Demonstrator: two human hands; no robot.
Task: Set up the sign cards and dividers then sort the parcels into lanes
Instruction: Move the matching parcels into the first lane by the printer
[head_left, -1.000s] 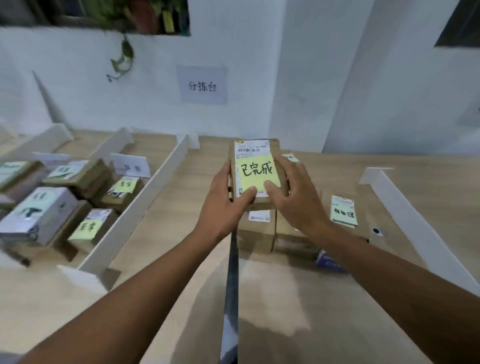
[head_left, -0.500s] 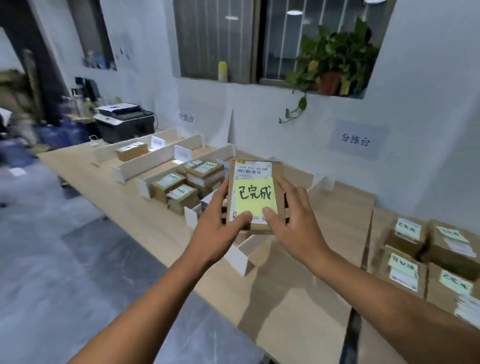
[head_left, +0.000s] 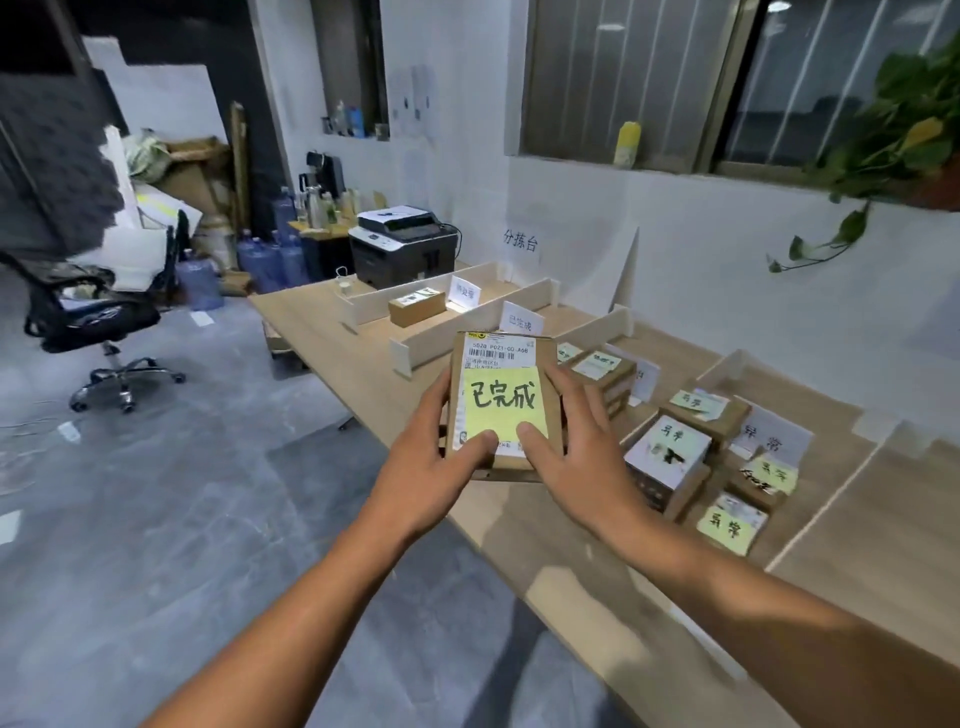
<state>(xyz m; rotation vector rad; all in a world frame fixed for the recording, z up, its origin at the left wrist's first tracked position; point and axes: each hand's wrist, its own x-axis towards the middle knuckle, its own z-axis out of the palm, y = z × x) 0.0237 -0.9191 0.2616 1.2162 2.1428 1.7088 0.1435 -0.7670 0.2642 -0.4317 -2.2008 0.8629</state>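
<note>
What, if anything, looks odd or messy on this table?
Little stands out. One white box sits among the brown parcels on the right, with a dark smudge on its top, and those parcels lie at slightly different angles. The held parcel looks intact. Nothing looks spilled or torn.

Brown parcel (head_left: 506, 410) bears a yellow note (head_left: 505, 409) (black handwriting) and white label (head_left: 500, 349).

Black office chair (head_left: 88, 317), printer (head_left: 402, 248), blue water jugs (head_left: 270, 257), trailing plant (head_left: 883, 145)
</note>
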